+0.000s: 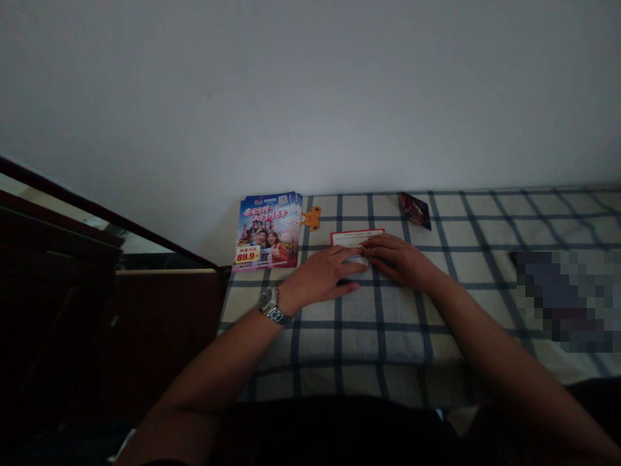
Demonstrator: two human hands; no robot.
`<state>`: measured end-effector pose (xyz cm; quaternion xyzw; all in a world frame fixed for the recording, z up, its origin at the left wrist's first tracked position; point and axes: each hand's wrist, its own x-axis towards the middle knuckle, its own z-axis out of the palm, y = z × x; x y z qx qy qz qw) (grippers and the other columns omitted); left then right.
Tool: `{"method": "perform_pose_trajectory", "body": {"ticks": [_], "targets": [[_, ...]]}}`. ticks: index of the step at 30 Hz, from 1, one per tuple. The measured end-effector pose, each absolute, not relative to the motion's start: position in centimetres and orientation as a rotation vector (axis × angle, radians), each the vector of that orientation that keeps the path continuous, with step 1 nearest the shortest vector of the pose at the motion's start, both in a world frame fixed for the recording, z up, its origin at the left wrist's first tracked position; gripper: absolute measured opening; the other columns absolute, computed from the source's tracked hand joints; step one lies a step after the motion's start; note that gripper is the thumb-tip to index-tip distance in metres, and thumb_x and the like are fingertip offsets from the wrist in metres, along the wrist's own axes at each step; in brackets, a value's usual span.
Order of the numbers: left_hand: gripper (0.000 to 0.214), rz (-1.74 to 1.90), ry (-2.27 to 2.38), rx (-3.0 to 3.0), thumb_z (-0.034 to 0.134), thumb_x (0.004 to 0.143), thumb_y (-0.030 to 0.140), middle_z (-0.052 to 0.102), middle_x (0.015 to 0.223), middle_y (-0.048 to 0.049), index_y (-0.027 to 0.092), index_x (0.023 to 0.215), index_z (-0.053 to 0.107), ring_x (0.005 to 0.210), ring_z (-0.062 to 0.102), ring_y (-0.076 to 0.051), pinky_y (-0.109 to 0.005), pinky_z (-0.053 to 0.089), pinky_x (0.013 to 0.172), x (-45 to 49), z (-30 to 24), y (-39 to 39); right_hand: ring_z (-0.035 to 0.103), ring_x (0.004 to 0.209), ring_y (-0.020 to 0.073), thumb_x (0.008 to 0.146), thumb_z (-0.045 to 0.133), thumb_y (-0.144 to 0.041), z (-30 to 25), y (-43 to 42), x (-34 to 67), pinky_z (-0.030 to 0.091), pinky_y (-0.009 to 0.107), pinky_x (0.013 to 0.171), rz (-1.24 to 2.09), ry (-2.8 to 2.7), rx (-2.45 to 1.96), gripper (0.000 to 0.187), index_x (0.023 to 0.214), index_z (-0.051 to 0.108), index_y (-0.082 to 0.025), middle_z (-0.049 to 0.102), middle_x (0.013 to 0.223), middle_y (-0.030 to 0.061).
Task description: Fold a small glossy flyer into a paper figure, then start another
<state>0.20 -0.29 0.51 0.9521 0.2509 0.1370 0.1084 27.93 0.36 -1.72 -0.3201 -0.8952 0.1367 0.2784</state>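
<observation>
A white paper with a red border lies on the checked cloth. My left hand, with a metal watch on the wrist, lies flat over the paper's near left part, fingers stretched out. My right hand presses on the paper's near right part, fingers together and pointing left. The paper's near edge looks folded under my fingertips. Both hands touch the paper and nearly meet at the fingertips.
A stack of colourful flyers lies at the cloth's far left corner, with a small orange figure beside it. A dark small card lies further back right. A white wall stands behind; dark wooden furniture is on the left.
</observation>
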Motion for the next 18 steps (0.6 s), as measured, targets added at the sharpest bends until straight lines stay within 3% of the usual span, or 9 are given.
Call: {"method": "perform_pose_trajectory", "body": {"ticks": [9, 13, 18], "targets": [[0.039, 0.357, 0.769, 2.839, 0.063, 0.102, 0.043, 0.048, 0.157, -0.0081, 0.028, 0.139, 0.063, 0.14, 0.05, -0.03, -0.048, 0.049, 0.115, 0.5, 1.2, -1.0, 0.068, 0.124, 0.0293, 0.101, 0.061, -0.024, -1.9, 0.3, 27.5, 0.052, 0.057, 0.114, 0.329, -2.334, -0.889, 0.023, 0.119, 0.076, -0.026, 0.074, 0.129, 0.011], [0.042, 0.36, 0.801, 2.834, 0.065, 0.101, 0.044, 0.049, 0.157, -0.0086, 0.029, 0.14, 0.062, 0.141, 0.049, -0.03, -0.05, 0.047, 0.117, 0.7, 1.1, -1.4, 0.063, 0.134, 0.0308, 0.1, 0.064, -0.024, -1.8, 0.4, 27.4, 0.046, 0.06, 0.12, 0.302, -2.336, -0.88, 0.026, 0.124, 0.075, -0.027, 0.073, 0.132, 0.009], [0.042, 0.369, 0.799, 2.854, 0.065, 0.101, 0.043, 0.049, 0.156, -0.0094, 0.029, 0.141, 0.062, 0.142, 0.049, -0.031, -0.05, 0.047, 0.117, 0.8, 1.3, -1.6, 0.054, 0.142, 0.0334, 0.097, 0.068, -0.026, -2.0, 0.3, 27.5, 0.047, 0.06, 0.119, 0.267, -2.337, -0.937, 0.028, 0.125, 0.073, -0.027, 0.069, 0.139, 0.0102]]}}
